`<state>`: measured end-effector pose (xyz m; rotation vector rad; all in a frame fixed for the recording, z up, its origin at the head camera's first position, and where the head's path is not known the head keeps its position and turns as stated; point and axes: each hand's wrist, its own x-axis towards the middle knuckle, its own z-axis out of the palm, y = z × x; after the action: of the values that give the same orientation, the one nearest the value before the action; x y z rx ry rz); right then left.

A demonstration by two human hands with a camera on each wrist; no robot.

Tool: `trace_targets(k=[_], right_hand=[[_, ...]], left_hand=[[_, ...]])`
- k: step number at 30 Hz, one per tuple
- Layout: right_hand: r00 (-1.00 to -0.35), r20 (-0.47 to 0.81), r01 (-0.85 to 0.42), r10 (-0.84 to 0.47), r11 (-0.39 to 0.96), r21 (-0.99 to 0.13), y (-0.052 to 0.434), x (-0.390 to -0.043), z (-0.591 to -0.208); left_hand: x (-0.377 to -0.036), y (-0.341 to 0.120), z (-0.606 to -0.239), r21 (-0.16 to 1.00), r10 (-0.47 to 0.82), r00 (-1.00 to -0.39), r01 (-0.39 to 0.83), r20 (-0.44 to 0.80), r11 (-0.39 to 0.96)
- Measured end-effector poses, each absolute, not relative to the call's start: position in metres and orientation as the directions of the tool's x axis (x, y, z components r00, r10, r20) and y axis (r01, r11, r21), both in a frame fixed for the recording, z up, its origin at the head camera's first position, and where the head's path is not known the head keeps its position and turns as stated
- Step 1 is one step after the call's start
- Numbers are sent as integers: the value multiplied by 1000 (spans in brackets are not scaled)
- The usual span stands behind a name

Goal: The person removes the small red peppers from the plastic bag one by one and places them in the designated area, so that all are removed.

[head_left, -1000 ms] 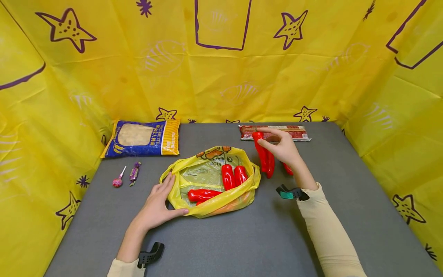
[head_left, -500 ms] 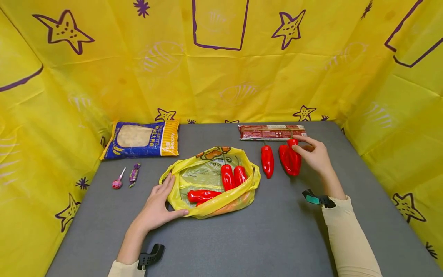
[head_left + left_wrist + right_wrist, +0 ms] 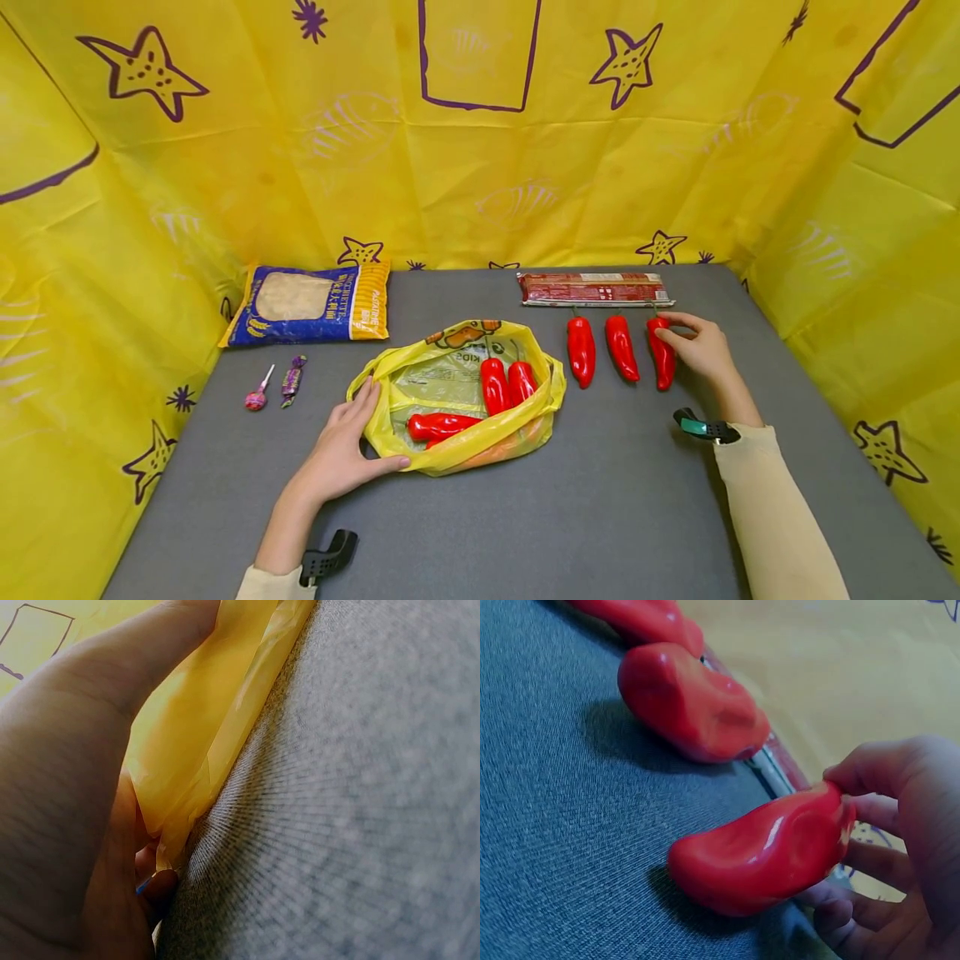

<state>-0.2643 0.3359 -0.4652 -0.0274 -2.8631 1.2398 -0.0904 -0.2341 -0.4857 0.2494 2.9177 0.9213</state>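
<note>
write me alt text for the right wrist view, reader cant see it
A right hand holds a glossy red pepper by one end. Beyond it on the grey tabletop lie a second pepper and a third pepper, cut off at the top edge. A red packet shows partly behind them, before a yellow backdrop.

"KIDS" on yellow bag (image 3: 480, 454), "CCHIETTE" on packet (image 3: 292, 297)

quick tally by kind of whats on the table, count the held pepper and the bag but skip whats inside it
Red peppers: 3, one pinched by the right hand
Yellow plastic bag: 1
Blue and yellow pasta pack: 1
Flat red packet: 1
Lollipop: 1
Wrapped candy: 1
Total: 8
</note>
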Motion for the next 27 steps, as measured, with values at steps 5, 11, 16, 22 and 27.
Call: trace_targets(k=[5,11,16,22,27], right_hand=[[-1000,8,13,28,679,-734,337,-269,-469],[-999,26,0,27,696,-718,337,-273,-474],[-999,25,6,35,691,-723,337,-273,-478],[-999,16,11,33,684,-729,337,-273,-479],[-999,35,-23,3,688,-726,337,-272,-480]], left_hand=[[-90,-234,-486,575,175,-984,131,-21,808],[-90,-235,-488,580,174,-985,129,-22,804],[-90,-235,-490,576,172,-985,124,-29,808],[-90,-235,-489,576,168,-985,115,-39,809],[-90,-234,-486,571,170,-985,115,-43,813]])
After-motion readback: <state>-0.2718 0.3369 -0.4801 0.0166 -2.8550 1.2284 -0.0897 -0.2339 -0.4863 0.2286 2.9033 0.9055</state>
